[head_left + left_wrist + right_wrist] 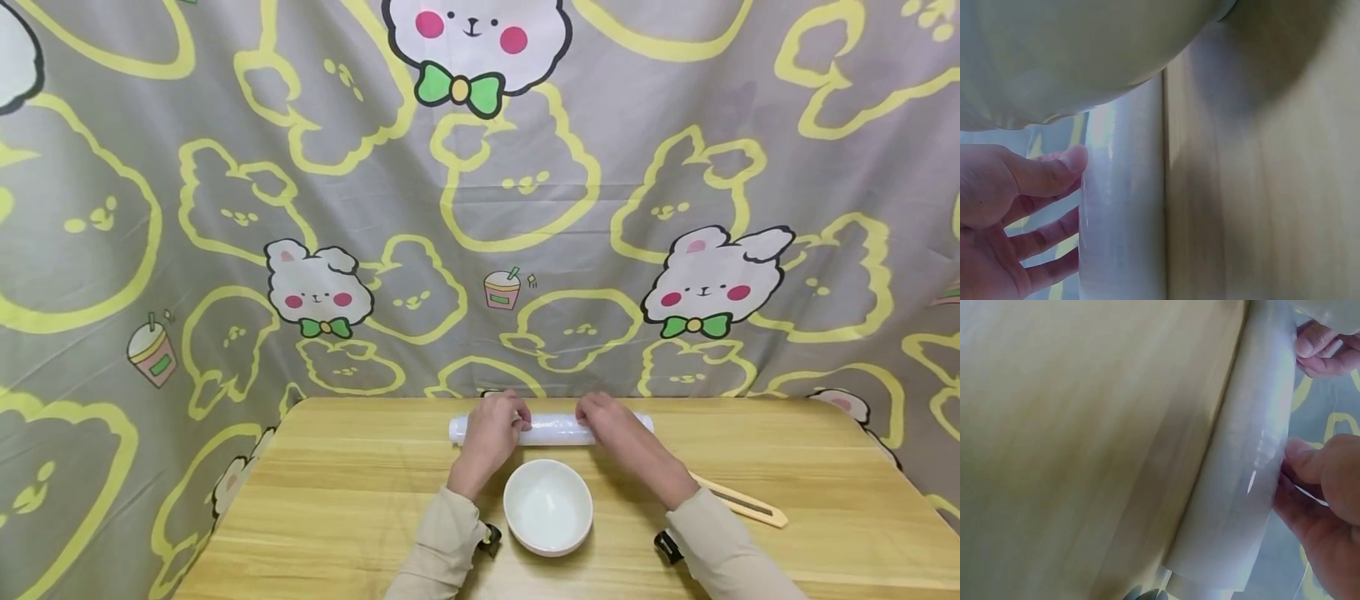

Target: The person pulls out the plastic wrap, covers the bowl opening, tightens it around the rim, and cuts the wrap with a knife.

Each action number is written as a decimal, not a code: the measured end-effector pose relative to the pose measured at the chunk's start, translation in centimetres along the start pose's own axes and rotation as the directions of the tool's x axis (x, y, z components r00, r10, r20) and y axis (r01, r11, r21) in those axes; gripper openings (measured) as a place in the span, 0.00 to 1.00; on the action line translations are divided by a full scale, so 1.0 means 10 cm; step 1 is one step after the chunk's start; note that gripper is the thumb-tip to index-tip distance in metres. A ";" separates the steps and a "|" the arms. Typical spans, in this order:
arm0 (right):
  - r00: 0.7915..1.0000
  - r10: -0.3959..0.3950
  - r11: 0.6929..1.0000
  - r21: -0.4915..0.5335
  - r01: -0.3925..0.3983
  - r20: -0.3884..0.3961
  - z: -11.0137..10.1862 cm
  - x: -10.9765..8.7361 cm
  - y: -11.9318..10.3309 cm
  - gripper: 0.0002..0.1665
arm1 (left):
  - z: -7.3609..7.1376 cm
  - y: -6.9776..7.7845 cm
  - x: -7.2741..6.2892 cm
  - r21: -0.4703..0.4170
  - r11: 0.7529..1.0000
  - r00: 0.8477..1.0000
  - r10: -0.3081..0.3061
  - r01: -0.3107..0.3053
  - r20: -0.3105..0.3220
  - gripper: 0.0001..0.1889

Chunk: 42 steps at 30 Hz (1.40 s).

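A roll of cling film (557, 431) lies sideways near the back edge of the wooden table. At its left part my left hand (495, 421) grips the film, thumb tip at the roll's edge in the left wrist view and the other fingers partly hidden behind it. Toward the right end, my right hand (611, 425) holds the roll's far side between thumb and index finger (1291, 500). Between the forearms, in front of the roll, stands a white bowl (547, 508), upright with nothing inside. Its rounded side also looms large in the left wrist view.
A yellow utility knife (750, 506) lies on the table at right, its far end hidden by the right forearm. Behind the table (337, 492) hangs a grey curtain (465, 333) with cartoon bears, close beyond the roll. Long beige sleeves cover both forearms.
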State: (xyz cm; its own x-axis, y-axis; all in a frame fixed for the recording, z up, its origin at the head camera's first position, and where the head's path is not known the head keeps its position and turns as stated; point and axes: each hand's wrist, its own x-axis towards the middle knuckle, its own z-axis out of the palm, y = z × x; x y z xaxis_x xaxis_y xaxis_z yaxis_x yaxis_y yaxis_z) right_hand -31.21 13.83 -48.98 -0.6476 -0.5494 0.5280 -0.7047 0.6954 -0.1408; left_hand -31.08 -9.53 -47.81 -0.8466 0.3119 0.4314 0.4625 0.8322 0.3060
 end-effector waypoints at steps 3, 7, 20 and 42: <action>1.000 -0.003 0.999 -0.034 0.003 0.000 -0.01 0.00 -0.01 0.18 | -0.01 0.01 0.01 -0.003 1.000 1.000 0.006 -0.006 0.000 0.08; 1.000 0.016 1.000 0.021 -0.016 -0.025 -0.04 -0.01 -0.01 0.13 | -0.03 0.02 0.02 -0.007 1.000 1.000 0.005 -0.005 0.008 0.08; 1.000 -0.015 0.999 -0.040 0.015 -0.011 0.04 -0.02 -0.04 0.19 | -0.03 0.01 0.01 0.000 1.000 1.000 -0.010 0.010 0.018 0.08; 0.998 0.046 0.998 0.045 -0.044 -0.045 0.01 -0.08 0.01 0.08 | -0.01 0.01 0.06 -0.044 0.999 0.996 -0.011 0.015 0.085 0.06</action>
State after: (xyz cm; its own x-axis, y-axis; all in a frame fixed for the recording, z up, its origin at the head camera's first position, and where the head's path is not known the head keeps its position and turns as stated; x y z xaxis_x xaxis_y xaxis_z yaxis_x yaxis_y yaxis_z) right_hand -30.77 14.31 -49.49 -0.6657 -0.4956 0.5578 -0.6878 0.6975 -0.2011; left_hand -31.48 -9.34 -47.44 -0.8712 0.3403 0.3538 0.4607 0.8157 0.3499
